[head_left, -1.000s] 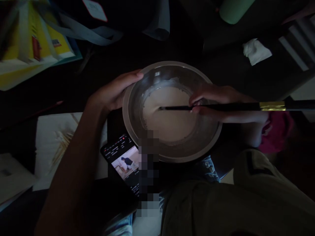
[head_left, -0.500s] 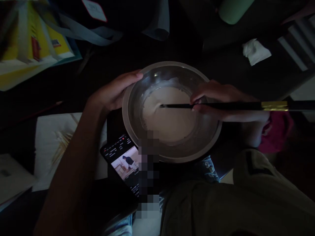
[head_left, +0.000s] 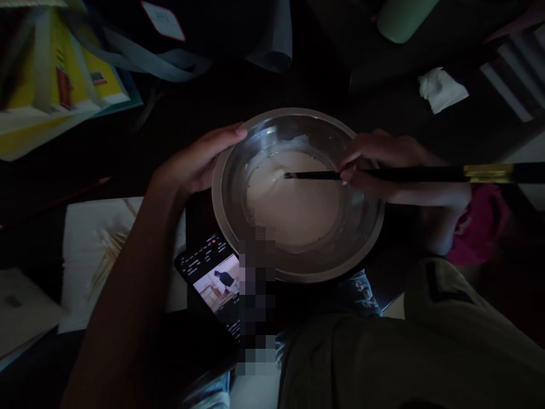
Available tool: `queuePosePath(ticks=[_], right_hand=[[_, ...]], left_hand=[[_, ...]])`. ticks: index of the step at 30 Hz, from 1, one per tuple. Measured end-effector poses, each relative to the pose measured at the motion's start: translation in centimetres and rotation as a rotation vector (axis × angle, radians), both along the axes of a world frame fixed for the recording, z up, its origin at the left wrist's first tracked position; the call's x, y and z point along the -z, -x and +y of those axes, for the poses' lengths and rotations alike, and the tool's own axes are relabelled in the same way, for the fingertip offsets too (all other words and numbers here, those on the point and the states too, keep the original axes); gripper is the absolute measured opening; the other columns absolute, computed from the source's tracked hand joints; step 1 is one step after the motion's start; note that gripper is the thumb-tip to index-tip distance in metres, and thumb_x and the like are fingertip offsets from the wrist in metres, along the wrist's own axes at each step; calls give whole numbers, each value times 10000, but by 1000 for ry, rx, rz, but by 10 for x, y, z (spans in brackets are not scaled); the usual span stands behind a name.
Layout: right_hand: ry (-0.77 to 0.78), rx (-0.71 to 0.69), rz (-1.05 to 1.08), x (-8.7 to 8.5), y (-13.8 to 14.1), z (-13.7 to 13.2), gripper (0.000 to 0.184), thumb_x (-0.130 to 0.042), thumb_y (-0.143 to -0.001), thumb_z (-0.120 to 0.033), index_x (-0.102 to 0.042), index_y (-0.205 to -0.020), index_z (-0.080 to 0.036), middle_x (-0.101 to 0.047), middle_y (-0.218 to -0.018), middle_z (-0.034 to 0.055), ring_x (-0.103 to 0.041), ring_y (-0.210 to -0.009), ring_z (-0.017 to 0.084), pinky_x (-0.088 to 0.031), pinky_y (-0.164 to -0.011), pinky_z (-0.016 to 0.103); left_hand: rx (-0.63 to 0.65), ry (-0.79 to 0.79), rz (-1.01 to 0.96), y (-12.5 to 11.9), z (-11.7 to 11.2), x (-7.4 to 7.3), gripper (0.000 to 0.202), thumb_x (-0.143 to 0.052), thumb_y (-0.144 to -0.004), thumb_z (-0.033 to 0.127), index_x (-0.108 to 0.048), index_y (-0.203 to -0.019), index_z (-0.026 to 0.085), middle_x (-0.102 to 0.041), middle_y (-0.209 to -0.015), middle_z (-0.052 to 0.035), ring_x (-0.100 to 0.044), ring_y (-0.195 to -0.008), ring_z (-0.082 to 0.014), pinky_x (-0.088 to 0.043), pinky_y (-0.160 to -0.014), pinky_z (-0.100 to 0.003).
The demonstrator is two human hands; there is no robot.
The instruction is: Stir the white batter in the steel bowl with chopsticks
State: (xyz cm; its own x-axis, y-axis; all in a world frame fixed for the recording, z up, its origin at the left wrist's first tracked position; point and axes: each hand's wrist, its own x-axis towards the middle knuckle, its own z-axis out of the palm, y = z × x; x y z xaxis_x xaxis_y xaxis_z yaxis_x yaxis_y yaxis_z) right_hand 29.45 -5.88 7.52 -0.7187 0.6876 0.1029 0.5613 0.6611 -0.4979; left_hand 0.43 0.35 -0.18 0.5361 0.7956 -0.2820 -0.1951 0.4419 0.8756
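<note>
A steel bowl (head_left: 366, 233) of pale, creamy batter (head_left: 293, 204) stands in the middle of a dark table. My left hand (head_left: 196, 162) grips the bowl's left rim, thumb curled over the edge. My right hand (head_left: 395, 170) is closed on black chopsticks (head_left: 409, 174) with a gold band near the far end. Their tips dip into the batter toward the upper left of the pool.
A lit phone (head_left: 210, 281) lies just below the bowl's left side. White paper (head_left: 91, 255) sits at the left, a yellow box (head_left: 59, 85) at top left, a crumpled tissue (head_left: 440, 90) and a green bottle (head_left: 402, 17) at top right, and a pink cloth (head_left: 479, 227) at right.
My right hand and the chopsticks have shifted up and slightly right, moving the tips toward the far side of the batter. My left hand and the bowl have stayed put.
</note>
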Motion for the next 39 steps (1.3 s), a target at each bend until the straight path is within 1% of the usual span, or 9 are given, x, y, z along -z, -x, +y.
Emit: queuePosePath(ticks=[5, 9, 13, 17, 20, 25, 31, 37, 39], right_hand=[[113, -148, -74, -17, -15, 2, 93, -501, -968, -232, -587, -934, -228, -640, -825, -7, -582, -770, 102, -435, -755, 313], [199, -347, -41, -6, -4, 4, 101, -566, -957, -226, -591, -1052, -209, -665, -957, -3, -622, -891, 88, -471, -809, 265], [87, -178, 31, 4, 5, 1, 86, -553, -957, -233, -590, -1028, -203, -651, -946, 19, -605, -893, 129, -471, -798, 316], [31, -18, -62, -9, -7, 0, 60, -518, -959, -215, -576, -944, -217, -630, -854, 7, -582, -803, 126, -426, -749, 334], [116, -95, -68, -16, -13, 2, 91, -513, -970, -255, -582, -923, -219, -632, -827, -9, -582, -792, 106, -441, -738, 298], [253, -319, 16, -2, 0, 3, 117, -574, -946, -222, -590, -1059, -199, -647, -969, 13, -615, -919, 108, -467, -834, 280], [119, 51, -26, -8, -4, -1, 71, -518, -958, -246, -579, -939, -214, -625, -887, 6, -586, -840, 125, -440, -790, 312], [251, -282, 9, -5, -3, 4, 84, -556, -955, -240, -598, -999, -181, -648, -910, 21, -612, -862, 95, -467, -770, 246], [233, -281, 29, 1, 4, 3, 114, -561, -952, -250, -599, -1021, -168, -648, -948, 35, -622, -881, 106, -481, -771, 256]], left_hand=[[2, -6, -13, -1, -1, 1, 280, -501, -946, 232, -620, -1148, 80, -720, -841, -46, -695, -707, -128, -525, -632, -200], [-13, 2, -25, -1, 0, 1, 281, -488, -943, 197, -620, -1157, 72, -724, -849, -55, -677, -671, -118, -534, -649, -210], [-7, 14, -29, 0, 1, 2, 273, -468, -951, 191, -621, -1139, 65, -720, -825, -56, -673, -643, -122, -538, -629, -214], [-7, 2, -26, 1, 2, 4, 273, -515, -944, 232, -632, -1132, 72, -716, -810, -43, -681, -651, -121, -543, -601, -200], [1, -11, 2, 1, 2, 4, 298, -499, -947, 230, -635, -1181, 106, -734, -868, -41, -690, -690, -117, -563, -648, -218], [6, 19, 71, -1, -4, -6, 230, -588, -898, 288, -698, -1099, 262, -767, -919, 17, -693, -762, -139, -573, -665, -192], [-13, -3, 5, -1, -2, -2, 250, -505, -939, 242, -667, -1080, 113, -743, -793, -28, -686, -650, -113, -552, -605, -188], [5, -1, -53, 0, 0, 1, 243, -508, -941, 212, -662, -1091, 98, -734, -815, -46, -685, -663, -115, -552, -626, -193], [4, 2, -51, 0, 0, 1, 248, -507, -939, 211, -656, -1100, 97, -732, -818, -47, -683, -666, -118, -556, -638, -201]])
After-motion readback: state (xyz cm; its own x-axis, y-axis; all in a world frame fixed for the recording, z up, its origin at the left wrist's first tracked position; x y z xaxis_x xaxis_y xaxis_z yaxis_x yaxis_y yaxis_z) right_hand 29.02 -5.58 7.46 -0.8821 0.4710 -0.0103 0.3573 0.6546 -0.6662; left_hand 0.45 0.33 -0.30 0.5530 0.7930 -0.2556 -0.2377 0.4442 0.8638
